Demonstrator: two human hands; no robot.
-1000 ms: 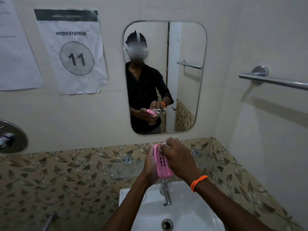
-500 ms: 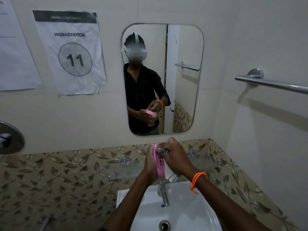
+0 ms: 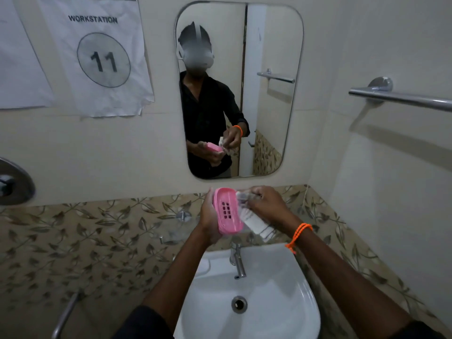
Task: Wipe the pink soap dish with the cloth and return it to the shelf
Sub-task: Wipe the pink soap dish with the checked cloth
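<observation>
The pink soap dish (image 3: 226, 211) is held upright above the basin, its slotted inside turned toward me. My left hand (image 3: 208, 216) grips it from behind and below. My right hand (image 3: 265, 204) is closed on a white cloth (image 3: 254, 222) and presses it against the dish's right rim; the cloth's loose end hangs down under that hand. A clear glass shelf (image 3: 171, 232) on the leaf-patterned tiles sits behind my hands, mostly hidden by them.
A white wash basin (image 3: 276, 302) with a chrome tap (image 3: 237, 263) lies below my hands. A mirror (image 3: 269, 118) hangs above. A chrome towel bar (image 3: 401, 97) juts from the right wall. A metal fitting (image 3: 14, 184) sits on the left wall.
The dish has turned from edge-on to show its slotted inside. My right hand has moved off the dish face to its right rim, and the cloth now hangs in view.
</observation>
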